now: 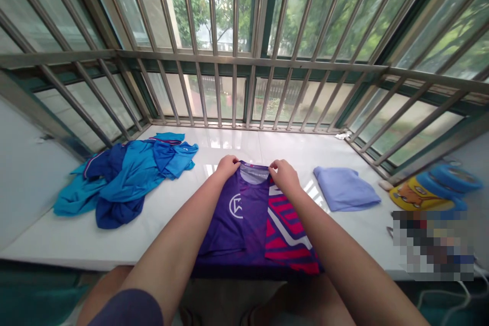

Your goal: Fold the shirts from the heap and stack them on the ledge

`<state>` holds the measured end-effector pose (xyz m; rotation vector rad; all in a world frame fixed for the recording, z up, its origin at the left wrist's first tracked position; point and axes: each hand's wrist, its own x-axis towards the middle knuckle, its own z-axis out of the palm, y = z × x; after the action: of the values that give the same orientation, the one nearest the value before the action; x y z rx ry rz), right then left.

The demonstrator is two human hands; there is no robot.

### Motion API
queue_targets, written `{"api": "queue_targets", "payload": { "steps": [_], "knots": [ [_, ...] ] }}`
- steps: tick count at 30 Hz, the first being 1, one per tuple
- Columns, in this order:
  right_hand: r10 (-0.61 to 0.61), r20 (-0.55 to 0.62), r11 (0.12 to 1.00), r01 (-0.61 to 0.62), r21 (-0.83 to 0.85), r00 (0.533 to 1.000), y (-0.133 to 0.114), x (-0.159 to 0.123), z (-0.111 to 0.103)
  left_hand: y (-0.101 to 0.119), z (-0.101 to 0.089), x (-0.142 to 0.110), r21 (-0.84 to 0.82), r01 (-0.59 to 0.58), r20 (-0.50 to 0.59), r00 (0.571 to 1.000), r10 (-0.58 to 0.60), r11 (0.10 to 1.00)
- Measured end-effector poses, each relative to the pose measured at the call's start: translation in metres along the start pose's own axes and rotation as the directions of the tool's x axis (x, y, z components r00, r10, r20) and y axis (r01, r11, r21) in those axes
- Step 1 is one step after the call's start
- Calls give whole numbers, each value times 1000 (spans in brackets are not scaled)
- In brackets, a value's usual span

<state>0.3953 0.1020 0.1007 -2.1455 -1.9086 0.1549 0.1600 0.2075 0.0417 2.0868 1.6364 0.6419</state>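
A purple sports shirt (254, 219) with red and white stripes on its right part lies in front of me on the white ledge, its sides folded inward. Its lower end reaches the ledge's front edge. My left hand (228, 165) pinches the shirt at the left of the collar. At the collar's right side, my right hand (283, 175) pinches the cloth between thumb and fingers. A grey inner neck panel shows between the two hands. To the right lies a folded lavender garment (346, 188), apart from my right hand.
A loose heap of blue clothes (130, 178) lies on the left of the white ledge (171, 239). At the right stand a yellow and blue container (428, 191) and a blurred-out patch of items. Metal window bars (244, 61) enclose the back and sides.
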Motion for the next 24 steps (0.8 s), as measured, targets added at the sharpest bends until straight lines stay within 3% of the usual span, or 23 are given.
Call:
{"api": "queue_targets", "payload": {
  "steps": [4, 6, 8, 10, 12, 15, 19, 24],
  "knots": [
    [-52, -66, 999, 53, 6, 996, 4, -30, -16, 11, -22, -38, -38, -53, -107, 993, 49, 998],
    [-135, -151, 991, 137, 0, 979, 10, -60, -22, 12, -33, -78, -45, -113, -179, 978, 103, 993],
    [-220, -241, 975, 223, -15, 945, 19, -98, -20, 8, -38, -129, -45, -238, -292, 932, 215, 970],
    [-270, -289, 961, 275, -25, 918, 28, -141, -9, 3, -35, -182, -14, -282, -316, 911, 263, 959],
    [-296, -293, 954, 297, -41, 909, 36, -182, 10, -4, -26, -230, 32, -287, -270, 920, 284, 958],
    [-291, -256, 957, 278, -86, 922, 43, -229, 43, -16, -10, -279, 105, -298, -169, 935, 312, 949],
    [-270, -182, 962, 256, -98, 946, 48, -254, 65, -28, -8, -300, 127, -322, -85, 939, 334, 938],
    [-217, -133, 976, 216, -29, 967, 47, -222, 39, -15, -29, -266, 120, -342, -84, 932, 353, 932]
  ]
}}
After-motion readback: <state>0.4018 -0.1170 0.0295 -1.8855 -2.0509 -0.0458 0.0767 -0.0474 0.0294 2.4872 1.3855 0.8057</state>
